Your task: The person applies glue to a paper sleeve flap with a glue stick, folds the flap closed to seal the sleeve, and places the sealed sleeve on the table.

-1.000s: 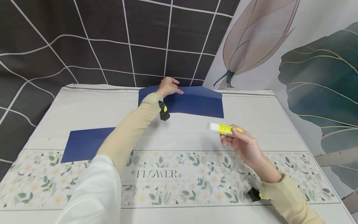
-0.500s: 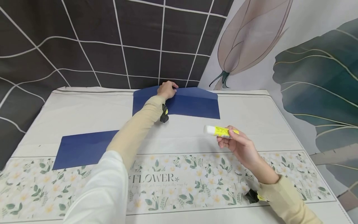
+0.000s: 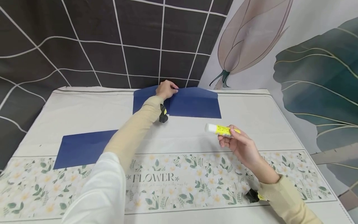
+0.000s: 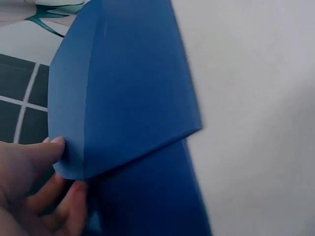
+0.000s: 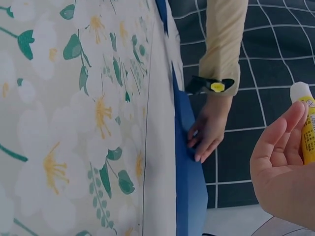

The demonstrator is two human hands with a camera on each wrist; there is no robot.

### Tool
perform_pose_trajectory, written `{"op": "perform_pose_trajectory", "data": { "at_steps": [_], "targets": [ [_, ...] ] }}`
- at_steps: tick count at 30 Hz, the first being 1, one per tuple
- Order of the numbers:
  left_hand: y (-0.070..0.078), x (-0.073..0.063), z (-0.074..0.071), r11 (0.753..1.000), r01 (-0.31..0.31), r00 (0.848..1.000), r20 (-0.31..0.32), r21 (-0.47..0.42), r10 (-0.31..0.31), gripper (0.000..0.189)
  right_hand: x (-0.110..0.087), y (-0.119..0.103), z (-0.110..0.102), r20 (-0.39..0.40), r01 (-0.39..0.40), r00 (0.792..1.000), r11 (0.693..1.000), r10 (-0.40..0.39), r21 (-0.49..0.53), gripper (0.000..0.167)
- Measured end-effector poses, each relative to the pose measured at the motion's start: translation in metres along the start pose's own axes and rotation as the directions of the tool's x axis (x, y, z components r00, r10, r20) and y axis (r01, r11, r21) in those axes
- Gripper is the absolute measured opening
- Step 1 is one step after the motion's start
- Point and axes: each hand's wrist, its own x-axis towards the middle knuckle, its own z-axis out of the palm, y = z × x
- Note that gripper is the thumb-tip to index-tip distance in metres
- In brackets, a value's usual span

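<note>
At the table's back edge, my left hand [image 3: 165, 89] pinches the flap corner of a dark blue envelope [image 3: 195, 104] between thumb and fingers. That envelope, its flap opened out, overlaps a second blue envelope [image 3: 137, 102], and its near end is lifted slightly off it in the left wrist view. My right hand [image 3: 246, 149] holds a glue stick [image 3: 221, 129], yellow with a white cap, above the table. The cap points left, toward the envelopes. Another blue piece [image 3: 84, 147] lies flat at left, partly hidden by my left arm.
The table wears a white cloth [image 3: 179, 137] with a printed flower band [image 3: 212, 183]. Behind it hangs a dark grid-patterned curtain [image 3: 142, 62], and to the right a leaf-printed one [image 3: 316, 71]. A small black camera [image 3: 163, 115] is strapped to my left wrist.
My left fingers have taken hold of the upper envelope's flap corner, and its left edge now shows beside my wrist. The glue stick has barely moved in my right hand.
</note>
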Motion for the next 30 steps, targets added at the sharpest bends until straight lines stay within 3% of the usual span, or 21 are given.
{"op": "perform_pose_trajectory", "data": {
  "at_steps": [3,10,17,21,26,30],
  "targets": [
    [0.001,-0.005,-0.009,1.000,-0.018,0.999,0.041,-0.018,0.019,0.021,0.001,0.000,0.001,0.006,0.016,1.000,1.000,-0.016,0.001,0.039],
    [0.003,-0.017,-0.029,0.974,-0.029,0.988,0.139,-0.224,0.061,0.025,0.001,-0.002,0.004,-0.007,0.020,1.000,0.999,-0.020,-0.030,0.041],
    [-0.002,-0.031,-0.050,0.955,-0.007,0.981,0.183,-0.296,0.064,0.029,0.000,-0.003,0.006,-0.010,0.025,1.000,1.000,-0.025,-0.019,0.041],
    [-0.007,-0.047,-0.060,0.955,0.008,0.973,0.222,-0.295,0.060,0.030,-0.002,-0.003,0.007,0.001,0.033,0.999,0.999,-0.033,-0.012,0.042],
    [-0.008,-0.072,-0.074,0.959,0.014,0.967,0.248,-0.283,0.059,0.030,-0.002,-0.007,0.010,-0.028,0.027,0.999,0.995,-0.030,-0.099,0.037],
    [-0.009,-0.096,-0.081,0.964,0.053,0.963,0.270,-0.260,0.020,0.029,-0.003,-0.009,0.014,-0.066,0.010,0.998,0.988,-0.021,-0.155,0.033]
  ]
}}
